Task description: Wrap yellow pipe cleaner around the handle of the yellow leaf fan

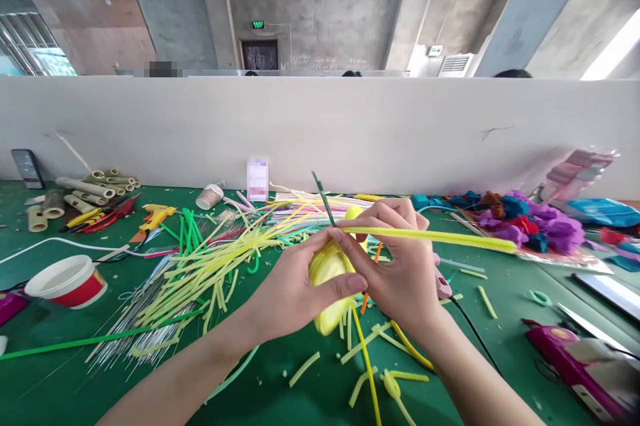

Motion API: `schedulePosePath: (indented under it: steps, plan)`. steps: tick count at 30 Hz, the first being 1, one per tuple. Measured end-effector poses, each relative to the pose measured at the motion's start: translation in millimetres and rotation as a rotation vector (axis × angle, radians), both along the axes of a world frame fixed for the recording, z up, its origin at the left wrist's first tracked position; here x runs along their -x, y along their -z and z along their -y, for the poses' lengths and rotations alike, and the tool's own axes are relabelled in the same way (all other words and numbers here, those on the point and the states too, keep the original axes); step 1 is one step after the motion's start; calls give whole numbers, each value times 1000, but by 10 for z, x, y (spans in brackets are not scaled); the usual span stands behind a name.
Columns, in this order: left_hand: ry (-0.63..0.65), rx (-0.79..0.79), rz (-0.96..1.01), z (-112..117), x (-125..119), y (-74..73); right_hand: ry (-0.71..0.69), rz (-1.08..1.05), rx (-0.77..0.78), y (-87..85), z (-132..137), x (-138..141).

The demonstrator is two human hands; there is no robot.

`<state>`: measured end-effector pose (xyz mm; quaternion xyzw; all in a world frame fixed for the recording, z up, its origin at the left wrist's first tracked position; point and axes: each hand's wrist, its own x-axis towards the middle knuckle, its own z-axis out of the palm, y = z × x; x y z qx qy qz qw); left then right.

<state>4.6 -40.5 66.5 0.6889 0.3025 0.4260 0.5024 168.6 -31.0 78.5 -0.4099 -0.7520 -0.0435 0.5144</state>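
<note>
My left hand [295, 289] is closed around a yellow ball-like form wound from pipe cleaners [326, 265], thumb pressed across its front. My right hand [400, 266] pinches a long yellow pipe cleaner [440, 237] that runs out to the right, its near end lying against the yellow form. A thin dark green wire stem [324, 199] sticks up from between the two hands. An orange pipe cleaner piece [373, 273] shows behind my right fingers.
Green table [280, 393] strewn with cut yellow pieces. A heap of yellow and green pipe cleaners [210, 259] lies left, with a red-and-white bowl [67, 281], a yellow glue gun [155, 215] and paper tubes [90, 189]. Purple and blue fuzzy flowers [530, 223] and a pink glue gun [575, 359] lie right.
</note>
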Motion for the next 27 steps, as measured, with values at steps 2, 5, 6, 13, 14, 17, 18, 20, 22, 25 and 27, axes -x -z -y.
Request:
schedulePosePath:
  steps: [2,5,6,13,14,17,18,20,22,25,27]
  plan:
    - [-62,32,-7,-36,21,12,-129,-78,143,-19,-15,-18]
    - [-153,51,-69,-144,99,40,-375,-242,418,-53,-64,-86]
    - [-179,51,-81,-175,129,43,-445,-302,511,-60,-79,-109]
    - [-14,201,90,-236,192,68,-810,-736,1004,-50,-81,-110]
    - [40,234,139,-233,179,92,-845,-749,1005,-42,-74,-92]
    - [211,325,208,-227,138,197,-955,-686,1006,-8,-51,-39]
    - [254,341,200,-229,127,235,-985,-649,1022,2,-41,-26]
    - [311,355,170,-250,116,299,-1014,-594,1042,15,-22,-8]
    - [325,353,160,-291,114,328,-968,-568,985,11,-5,-7]
    - [179,226,161,-345,109,296,-708,-455,682,-16,14,-24]
    - [-36,77,158,-321,86,238,-439,-302,401,-28,26,-31]
